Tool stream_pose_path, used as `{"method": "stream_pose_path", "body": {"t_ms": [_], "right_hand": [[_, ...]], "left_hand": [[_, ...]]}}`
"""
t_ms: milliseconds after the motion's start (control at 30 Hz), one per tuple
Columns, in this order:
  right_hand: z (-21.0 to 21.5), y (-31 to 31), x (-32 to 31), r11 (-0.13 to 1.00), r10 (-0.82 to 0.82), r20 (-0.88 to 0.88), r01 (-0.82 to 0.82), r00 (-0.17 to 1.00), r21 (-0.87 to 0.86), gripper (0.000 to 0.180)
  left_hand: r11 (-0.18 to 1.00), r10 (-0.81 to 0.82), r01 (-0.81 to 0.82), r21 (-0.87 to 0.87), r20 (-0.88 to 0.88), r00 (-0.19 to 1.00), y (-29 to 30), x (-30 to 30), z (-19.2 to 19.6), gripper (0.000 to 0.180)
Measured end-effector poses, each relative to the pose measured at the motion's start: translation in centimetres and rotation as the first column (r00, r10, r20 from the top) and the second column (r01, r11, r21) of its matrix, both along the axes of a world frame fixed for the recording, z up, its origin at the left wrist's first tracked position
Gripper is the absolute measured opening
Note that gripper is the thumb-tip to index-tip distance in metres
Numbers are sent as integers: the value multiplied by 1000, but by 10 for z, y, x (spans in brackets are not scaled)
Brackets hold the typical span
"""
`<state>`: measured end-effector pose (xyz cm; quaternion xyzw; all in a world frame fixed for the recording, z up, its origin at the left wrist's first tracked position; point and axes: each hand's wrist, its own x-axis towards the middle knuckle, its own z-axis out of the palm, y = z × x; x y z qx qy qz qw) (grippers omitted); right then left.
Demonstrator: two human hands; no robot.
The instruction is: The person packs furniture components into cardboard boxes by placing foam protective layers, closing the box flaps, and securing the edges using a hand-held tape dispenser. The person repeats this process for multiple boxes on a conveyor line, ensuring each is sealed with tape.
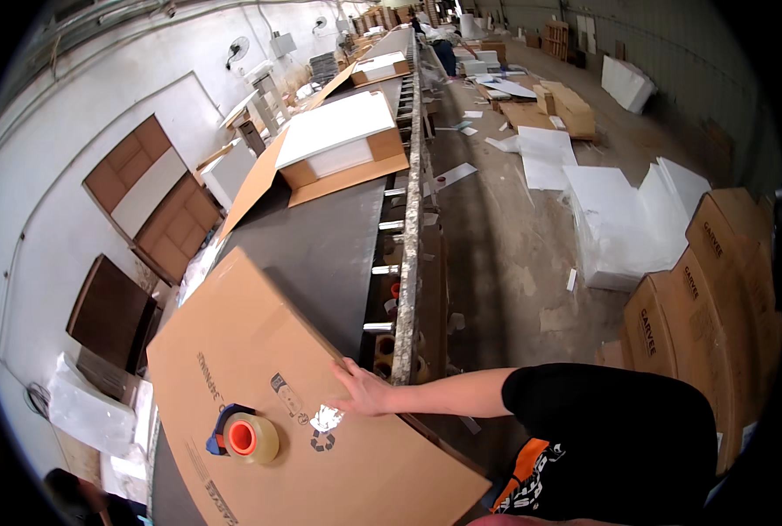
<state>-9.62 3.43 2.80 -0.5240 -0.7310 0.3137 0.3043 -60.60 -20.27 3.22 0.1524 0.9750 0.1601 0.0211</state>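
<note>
A large brown cardboard box [259,351] lies at an angle across the near end of the dark conveyor belt. My right hand [364,388] rests on its right edge, fingers stretched out over the cardboard and holding nothing visible. Close to my thumb side is a crumpled whitish scrap [326,418], perhaps plastic or tape; whether I touch it is unclear. On the box top sits a tape dispenser [216,436] with a dark blue body, carrying a clear tape roll [259,443] with an orange core. My left hand is out of the picture.
Farther up the belt [321,237] stands an open carton [347,145] with white foam, another behind it. A metal rail [408,280] edges the belt. Stacked cartons [706,289] and white foam sheets [619,219] stand right. Another person's head [62,491] shows lower left.
</note>
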Motion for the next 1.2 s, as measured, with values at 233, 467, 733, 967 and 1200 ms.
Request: {"method": "stream_pose_path", "body": {"t_ms": [233,467,733,967,1200], "right_hand": [[59,38,111,847,475,506,-530,720,-41,79],[48,66,192,645,618,680,-749,394,-152,146],[-48,40,143,296,211,132,-193,968,935,41],[-52,39,167,446,289,202,-318,936,836,45],[-111,-11,253,384,-877,-185,415,443,-825,39]], "left_hand": [[832,-517,555,25,-331,789,-24,281,40,75],[606,-795,717,-343,-247,554,-11,466,50,83],[471,-811,442,-763,-179,556,20,509,70,97],[556,-782,447,-701,-257,568,43,509,34,107],[622,-721,511,-594,-179,670,38,515,49,103]]}}
